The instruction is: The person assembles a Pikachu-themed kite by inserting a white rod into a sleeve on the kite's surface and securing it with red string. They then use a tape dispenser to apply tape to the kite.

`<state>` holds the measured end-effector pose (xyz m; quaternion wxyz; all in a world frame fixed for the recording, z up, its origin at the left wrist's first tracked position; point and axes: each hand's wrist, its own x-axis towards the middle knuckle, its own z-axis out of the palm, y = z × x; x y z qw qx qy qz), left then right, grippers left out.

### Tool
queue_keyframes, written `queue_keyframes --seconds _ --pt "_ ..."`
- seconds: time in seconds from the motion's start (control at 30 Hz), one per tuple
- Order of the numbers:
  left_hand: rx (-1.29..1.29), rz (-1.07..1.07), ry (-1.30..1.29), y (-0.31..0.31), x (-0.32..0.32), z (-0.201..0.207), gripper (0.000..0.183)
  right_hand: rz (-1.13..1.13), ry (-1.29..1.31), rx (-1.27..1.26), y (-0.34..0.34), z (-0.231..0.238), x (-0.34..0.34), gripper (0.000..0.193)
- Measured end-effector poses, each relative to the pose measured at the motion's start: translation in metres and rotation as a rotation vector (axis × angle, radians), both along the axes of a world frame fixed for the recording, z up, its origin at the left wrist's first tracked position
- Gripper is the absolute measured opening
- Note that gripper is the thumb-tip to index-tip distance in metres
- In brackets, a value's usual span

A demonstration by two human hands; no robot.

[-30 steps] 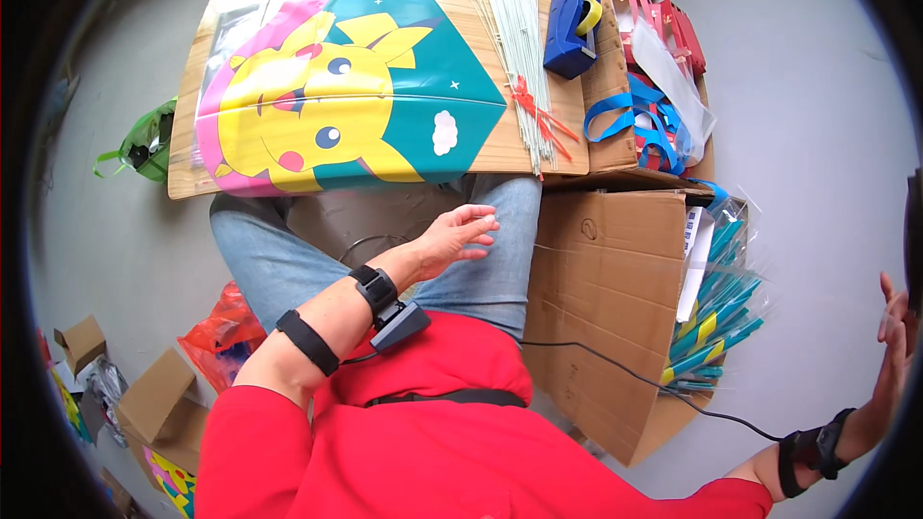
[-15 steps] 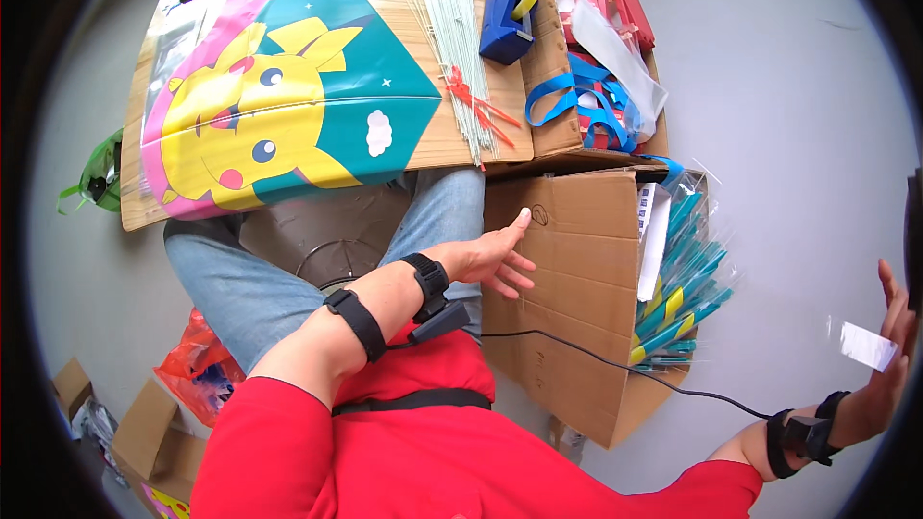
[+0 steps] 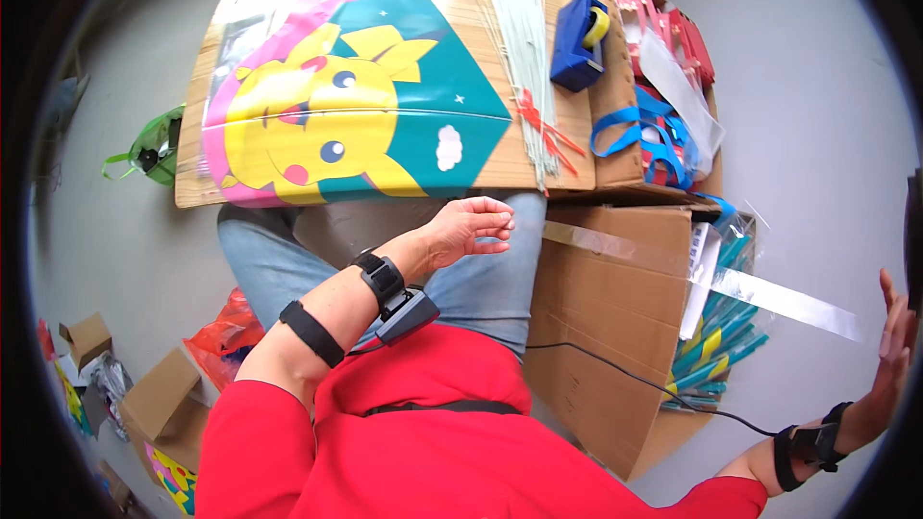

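A long, clear, shiny plastic strip [image 3: 788, 305], like wide tape, stretches straight from one hand to the other above the cardboard box. My left hand [image 3: 471, 231], over my lap, pinches its near-left end between thumb and fingers. At the far right rim my right hand [image 3: 892, 356] is at the strip's other end; it shows edge-on and partly cut off, with its grip only partly visible. On the wooden table [image 3: 200, 135] ahead lies a kite sheet [image 3: 317, 125] with a yellow cartoon figure on teal and pink.
Thin pale rods [image 3: 524, 48] with red ties and a blue tape dispenser [image 3: 579, 43] are at the table's right. A box [image 3: 601, 327] holds teal packages [image 3: 716, 356]. Behind it, another box [image 3: 615, 86] holds red cartons. A black cable [image 3: 625, 375] crosses to my right wrist.
My left hand has gone from spread fingers to a pinch and moved slightly left and up. The clear strip now shows across the gap between my hands. The view has shifted left.
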<state>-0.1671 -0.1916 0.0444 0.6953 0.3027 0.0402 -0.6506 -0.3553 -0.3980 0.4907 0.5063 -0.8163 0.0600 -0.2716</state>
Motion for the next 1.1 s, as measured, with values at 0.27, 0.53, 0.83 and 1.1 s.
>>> queue_keyframes --seconds 0.27,0.53,0.83,1.1 --pt "0.370 0.380 -0.749 0.108 0.072 0.042 0.060 -0.275 0.731 -0.795 -0.029 -0.031 0.026 0.049" --pt "0.800 0.415 -1.162 0.298 0.143 0.094 0.014 0.070 0.912 0.142 -0.036 -0.247 0.131 0.018" --pt "0.957 0.482 -0.940 0.338 0.146 0.132 0.005 0.149 0.688 0.854 -0.016 -0.396 0.214 0.012" --pt "1.003 0.350 -0.944 0.327 0.200 0.136 0.006 -0.052 0.808 0.708 -0.019 -0.410 0.245 0.013"
